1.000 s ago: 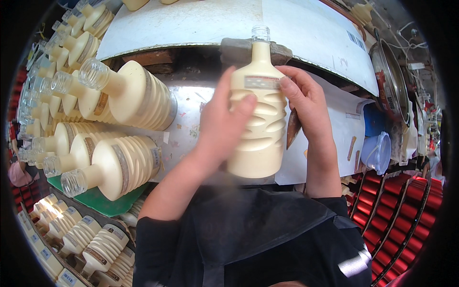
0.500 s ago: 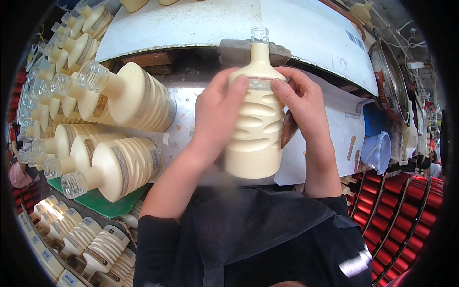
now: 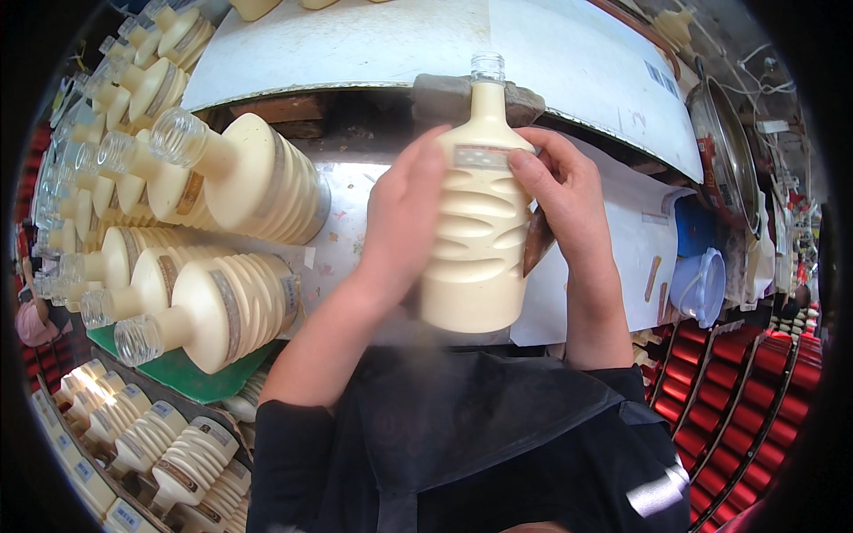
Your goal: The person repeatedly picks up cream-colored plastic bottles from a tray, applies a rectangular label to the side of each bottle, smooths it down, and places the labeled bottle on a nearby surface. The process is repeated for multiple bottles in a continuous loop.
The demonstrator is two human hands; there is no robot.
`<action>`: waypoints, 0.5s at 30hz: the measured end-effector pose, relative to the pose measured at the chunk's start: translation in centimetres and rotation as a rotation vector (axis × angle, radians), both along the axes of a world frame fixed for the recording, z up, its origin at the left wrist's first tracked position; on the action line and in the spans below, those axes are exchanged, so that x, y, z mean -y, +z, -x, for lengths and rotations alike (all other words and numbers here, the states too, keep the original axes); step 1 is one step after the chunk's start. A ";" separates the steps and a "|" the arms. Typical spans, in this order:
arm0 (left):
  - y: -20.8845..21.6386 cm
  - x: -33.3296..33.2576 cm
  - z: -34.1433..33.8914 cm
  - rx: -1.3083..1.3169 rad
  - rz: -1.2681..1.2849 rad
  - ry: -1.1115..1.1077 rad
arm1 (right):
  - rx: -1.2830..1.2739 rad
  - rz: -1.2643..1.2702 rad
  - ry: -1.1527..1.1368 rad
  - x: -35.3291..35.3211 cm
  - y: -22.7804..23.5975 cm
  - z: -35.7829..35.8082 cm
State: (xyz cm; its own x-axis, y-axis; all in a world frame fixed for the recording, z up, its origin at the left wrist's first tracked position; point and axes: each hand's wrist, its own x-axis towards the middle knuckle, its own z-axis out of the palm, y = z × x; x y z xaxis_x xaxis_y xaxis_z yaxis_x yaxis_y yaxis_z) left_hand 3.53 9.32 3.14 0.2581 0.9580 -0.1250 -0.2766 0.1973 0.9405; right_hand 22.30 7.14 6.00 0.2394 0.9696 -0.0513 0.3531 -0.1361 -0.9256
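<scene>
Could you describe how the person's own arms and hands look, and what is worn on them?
Both hands are bare: no gloves, rings or watch show on the left hand or the right hand. The forearms are uncovered. Black sleeves begin near the elbows, part of a dark top. A small grey tab sits on the right side of the garment.

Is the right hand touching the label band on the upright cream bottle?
Touching. The head view shows the right hand with its fingertips pressed on the label band at the shoulder of the cream bottle.

bright, even daylight | soft shadows | strong fisheye bending, black rim | centre sharp
</scene>
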 end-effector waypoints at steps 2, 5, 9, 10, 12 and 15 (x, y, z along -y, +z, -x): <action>0.2 0.5 0.3 -0.026 -0.045 0.000 | -0.025 0.004 0.009 0.0 -0.1 -0.1; 0.2 1.1 0.1 -0.039 -0.014 -0.047 | -0.100 0.022 0.031 0.0 -0.1 -0.3; 0.2 1.2 0.1 -0.082 -0.039 -0.062 | -0.237 0.080 0.040 0.5 0.0 -1.0; 0.2 1.2 0.1 -0.086 -0.041 -0.058 | -0.259 0.086 0.045 0.6 -0.1 -1.1; 0.2 1.2 0.1 -0.088 -0.042 -0.055 | -0.301 0.112 0.045 0.9 -0.4 -1.3; 0.2 1.3 0.0 -0.098 -0.045 -0.054 | -0.422 0.124 0.063 1.2 -1.1 -1.5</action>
State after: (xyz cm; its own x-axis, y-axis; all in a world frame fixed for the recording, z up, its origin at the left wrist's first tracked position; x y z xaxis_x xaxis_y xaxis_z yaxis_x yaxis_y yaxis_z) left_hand 3.51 8.05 3.37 0.2986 0.9481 -0.1093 -0.1733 0.1665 0.9707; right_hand 23.84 5.94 4.90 0.1127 0.9620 -0.2486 -0.0415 -0.2454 -0.9685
